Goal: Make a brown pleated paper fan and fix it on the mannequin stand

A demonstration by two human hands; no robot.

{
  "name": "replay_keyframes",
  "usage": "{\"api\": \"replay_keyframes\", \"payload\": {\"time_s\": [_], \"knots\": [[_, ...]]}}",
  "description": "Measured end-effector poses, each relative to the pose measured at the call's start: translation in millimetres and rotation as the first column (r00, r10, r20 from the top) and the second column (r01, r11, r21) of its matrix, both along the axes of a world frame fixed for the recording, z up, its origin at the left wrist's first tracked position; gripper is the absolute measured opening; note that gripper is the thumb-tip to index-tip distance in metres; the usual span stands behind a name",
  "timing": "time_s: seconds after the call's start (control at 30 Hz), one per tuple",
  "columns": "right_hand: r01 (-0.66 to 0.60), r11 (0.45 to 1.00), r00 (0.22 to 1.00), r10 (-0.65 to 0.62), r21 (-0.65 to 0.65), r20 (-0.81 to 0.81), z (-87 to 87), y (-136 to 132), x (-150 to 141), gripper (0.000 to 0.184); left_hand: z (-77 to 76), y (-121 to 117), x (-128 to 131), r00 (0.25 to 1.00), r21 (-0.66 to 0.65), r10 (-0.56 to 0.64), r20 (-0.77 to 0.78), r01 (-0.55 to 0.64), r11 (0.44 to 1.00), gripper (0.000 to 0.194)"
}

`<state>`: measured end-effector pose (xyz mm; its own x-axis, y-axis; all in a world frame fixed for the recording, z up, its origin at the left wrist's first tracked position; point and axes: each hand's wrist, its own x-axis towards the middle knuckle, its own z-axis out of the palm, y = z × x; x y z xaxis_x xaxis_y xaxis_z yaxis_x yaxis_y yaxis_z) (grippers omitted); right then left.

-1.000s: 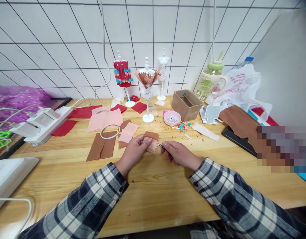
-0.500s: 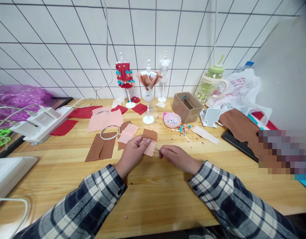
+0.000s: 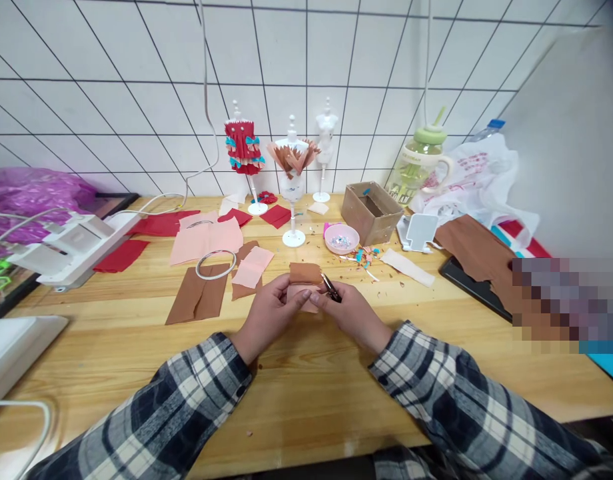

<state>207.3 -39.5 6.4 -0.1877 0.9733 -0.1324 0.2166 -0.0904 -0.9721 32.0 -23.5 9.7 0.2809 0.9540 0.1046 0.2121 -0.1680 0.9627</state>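
My left hand (image 3: 280, 308) is closed on a small layered piece of crepe paper, with a brown strip (image 3: 305, 272) above and a pink part (image 3: 301, 293) below. My right hand (image 3: 351, 310) pinches the right side of this paper between thumb and finger, close to the left thumb. Tucked in the right hand is a small dark tool (image 3: 331, 288) that looks like scissors, its tip pointing up and left; most of it is hidden. Left of my hands lie a pink crepe piece (image 3: 253, 267) on brown paper and a larger brown sheet (image 3: 194, 297) under a metal ring (image 3: 215, 265).
Behind my hands stand a mini dress form (image 3: 293, 193) with pointed paper petals, one in a red dress (image 3: 243, 147), and a bare one (image 3: 326, 133). To the right are a pink bowl (image 3: 341, 248), paper scraps, a cardboard box (image 3: 381, 230) and a bottle (image 3: 419, 167). A power strip (image 3: 81, 257) lies left.
My right hand has moved left to pinch the paper. The dark tool now points up from that hand instead of reaching toward the paper's edge. The view has shifted slightly.
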Motion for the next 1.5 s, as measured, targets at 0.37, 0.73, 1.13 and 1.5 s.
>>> {"api": "replay_keyframes", "payload": {"time_s": [0.37,0.73,1.13,1.5], "knots": [[0.148,0.986,0.987,-0.142,0.076,-0.078,-6.7,2.5,-2.1,0.032,3.1,-4.4,8.5,0.975,-0.305,-0.003,0.222,0.072,0.95,0.045],[0.189,0.979,0.98,-0.183,0.075,-0.081,-5.2,8.1,4.5,0.033,-0.8,-0.6,4.8,0.959,-0.346,-0.071,0.275,0.168,0.923,0.038],[0.051,0.995,0.998,-0.048,0.08,-0.043,-3.3,6.9,4.7,0.031,-9.5,5.5,4.2,0.928,-0.336,0.043,0.369,0.09,0.937,0.054],[-0.221,0.971,0.927,0.179,0.094,0.33,-0.5,2.9,13.1,0.051,-6.7,7.7,-2.6,0.898,-0.329,0.154,0.413,-0.011,0.944,0.055]]}}
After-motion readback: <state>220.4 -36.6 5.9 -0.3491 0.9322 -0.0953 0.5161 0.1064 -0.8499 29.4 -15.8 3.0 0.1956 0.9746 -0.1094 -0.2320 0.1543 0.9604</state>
